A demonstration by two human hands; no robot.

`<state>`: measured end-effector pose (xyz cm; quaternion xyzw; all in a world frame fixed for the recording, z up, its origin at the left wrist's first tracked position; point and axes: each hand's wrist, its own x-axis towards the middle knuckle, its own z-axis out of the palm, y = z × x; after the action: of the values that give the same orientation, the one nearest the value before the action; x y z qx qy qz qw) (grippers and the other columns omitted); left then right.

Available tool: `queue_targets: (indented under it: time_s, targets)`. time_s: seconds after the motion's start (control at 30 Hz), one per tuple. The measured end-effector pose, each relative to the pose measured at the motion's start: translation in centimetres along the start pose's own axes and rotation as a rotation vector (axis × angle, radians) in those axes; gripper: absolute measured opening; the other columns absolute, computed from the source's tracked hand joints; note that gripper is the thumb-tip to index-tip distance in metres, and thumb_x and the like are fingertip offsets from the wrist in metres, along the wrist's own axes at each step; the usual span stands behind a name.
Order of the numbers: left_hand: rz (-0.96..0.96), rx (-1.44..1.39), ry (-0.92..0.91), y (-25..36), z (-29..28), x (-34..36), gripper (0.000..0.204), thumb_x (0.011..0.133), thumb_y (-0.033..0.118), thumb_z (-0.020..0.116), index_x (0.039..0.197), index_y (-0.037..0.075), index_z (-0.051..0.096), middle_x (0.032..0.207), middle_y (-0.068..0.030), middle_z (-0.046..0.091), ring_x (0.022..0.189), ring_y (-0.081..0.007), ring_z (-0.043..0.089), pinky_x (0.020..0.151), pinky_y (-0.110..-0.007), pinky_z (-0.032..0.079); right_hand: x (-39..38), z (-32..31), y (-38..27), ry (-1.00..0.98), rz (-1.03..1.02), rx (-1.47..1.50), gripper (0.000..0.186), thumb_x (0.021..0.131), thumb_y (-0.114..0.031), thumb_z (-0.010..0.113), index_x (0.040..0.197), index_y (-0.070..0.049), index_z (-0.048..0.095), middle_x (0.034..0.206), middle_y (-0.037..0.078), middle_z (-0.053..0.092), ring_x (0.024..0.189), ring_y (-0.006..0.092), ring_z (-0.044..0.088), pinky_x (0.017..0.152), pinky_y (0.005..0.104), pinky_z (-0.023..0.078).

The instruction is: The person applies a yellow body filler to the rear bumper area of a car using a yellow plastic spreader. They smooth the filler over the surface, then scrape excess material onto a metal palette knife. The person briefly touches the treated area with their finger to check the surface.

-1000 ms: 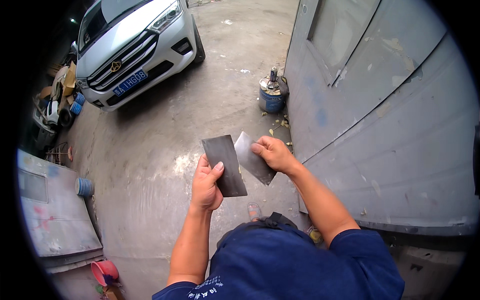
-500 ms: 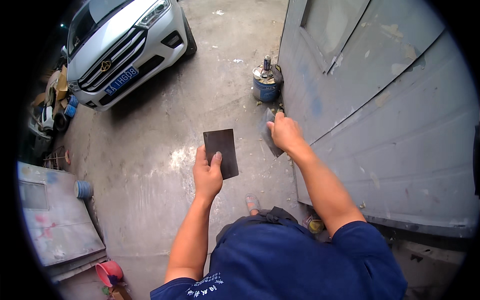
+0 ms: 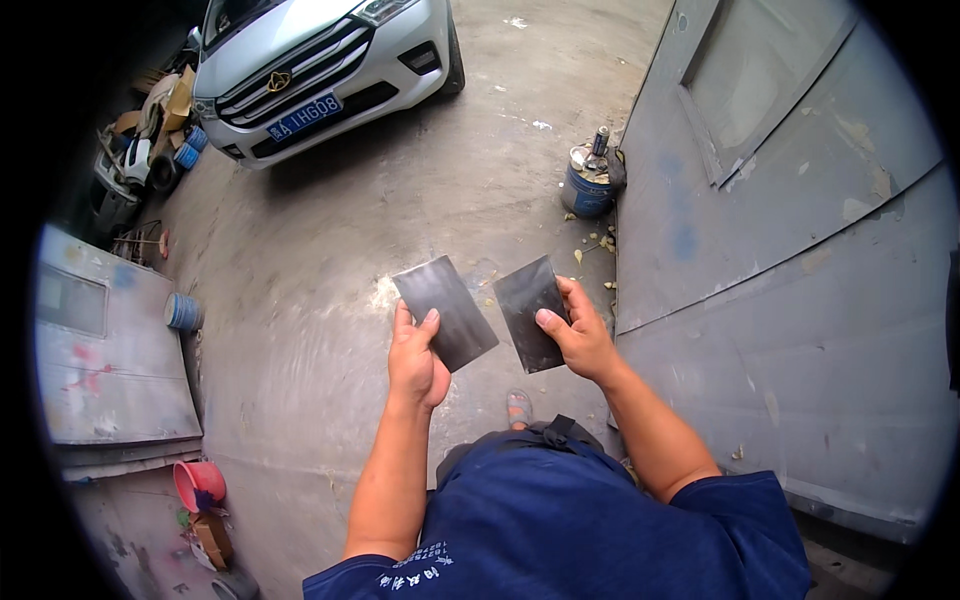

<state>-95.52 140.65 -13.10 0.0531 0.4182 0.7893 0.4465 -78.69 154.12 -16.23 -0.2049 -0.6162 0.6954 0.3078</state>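
My left hand (image 3: pixel 415 360) grips a thin dark-grey rectangular plate (image 3: pixel 452 300), thumb on its upper face. A similar darker plate (image 3: pixel 525 300) is held in my right hand (image 3: pixel 580 340), also under the thumb. The two plates lie face up and tilted in opposite directions, side by side with a narrow gap between them, above the concrete floor. Most fingers of both hands are hidden behind the plates. Below them a sandalled foot (image 3: pixel 518 405) shows past my dark blue shirt.
A white car (image 3: pixel 395 60) stands ahead. A grey metal wall (image 3: pixel 760 280) runs along my right, a blue bucket (image 3: pixel 588 195) topped with cans beside it. At left are a metal panel (image 3: pixel 115 370), a blue tub (image 3: pixel 183 312), a red bucket (image 3: pixel 200 485) and piled scrap (image 3: pixel 150 150).
My right hand went out to the right, then came back, its plate now turned flatter toward me. My left plate is more tilted. The camera's view has shifted, moving the surroundings in frame.
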Motion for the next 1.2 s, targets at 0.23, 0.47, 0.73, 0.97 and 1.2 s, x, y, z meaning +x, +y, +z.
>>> queue_targets:
  time_s: [0.23, 0.47, 0.73, 0.97, 1.2]
  targets:
    - [0.005, 0.058, 0.094, -1.1, -0.8, -2.4, 0.038, 0.086, -0.003, 0.053, 0.121, 0.005, 0.039, 0.115, -0.0091, 0.053, 0.103, -0.0184, 0.054, 0.091, -0.035, 0.045, 0.1, 4.2, 0.8, -0.125, -0.213, 0.047, 0.040, 0.086, 0.004, 0.056, 0.125, -0.003, 0.050, 0.120, 0.009, 0.057, 0.107, 0.0169, 0.056, 0.089, 0.0298, 0.046]
    - [0.386, 0.130, 0.100, -0.2, -1.4, -3.1, 0.032, 0.089, -0.004, 0.050, 0.119, 0.002, 0.042, 0.115, -0.0087, 0.054, 0.102, -0.0138, 0.053, 0.090, -0.029, 0.044, 0.1, 6.8, -0.9, -0.302, -0.606, -0.439, 0.045, 0.076, 0.014, 0.057, 0.117, -0.002, 0.059, 0.118, 0.016, 0.059, 0.108, 0.0310, 0.058, 0.091, 0.0351, 0.047]
    - [0.467, 0.203, 0.118, 1.3, -2.9, -4.3, 0.028, 0.090, -0.003, 0.051, 0.116, 0.003, 0.044, 0.111, -0.0069, 0.056, 0.100, -0.0124, 0.054, 0.090, -0.028, 0.044, -0.8, 6.9, 0.9, -0.409, -0.647, -0.500, 0.047, 0.075, 0.014, 0.053, 0.117, -0.004, 0.059, 0.117, 0.015, 0.059, 0.108, 0.0320, 0.057, 0.093, 0.0387, 0.046]
    - [0.334, 0.152, 0.046, 5.1, -2.1, -4.9, 0.034, 0.089, -0.001, 0.050, 0.122, 0.004, 0.044, 0.114, -0.0076, 0.056, 0.101, -0.0166, 0.056, 0.090, -0.034, 0.047, -0.8, 4.8, 0.7, -0.165, 0.106, -0.337, 0.029, 0.089, -0.006, 0.056, 0.118, -0.001, 0.056, 0.107, 0.008, 0.063, 0.097, 0.0126, 0.059, 0.085, 0.0268, 0.046]
    - [-0.080, -0.047, -0.139, 3.5, -2.7, -4.0, 0.037, 0.089, 0.002, 0.053, 0.124, 0.005, 0.042, 0.112, -0.0089, 0.057, 0.097, -0.0188, 0.060, 0.088, -0.034, 0.050, 0.0, 5.4, -1.7, -0.796, 0.304, 0.020, 0.035, 0.092, -0.040, 0.057, 0.093, -0.005, 0.057, 0.081, -0.004, 0.053, 0.076, 0.0044, 0.046, 0.068, 0.0215, 0.039]
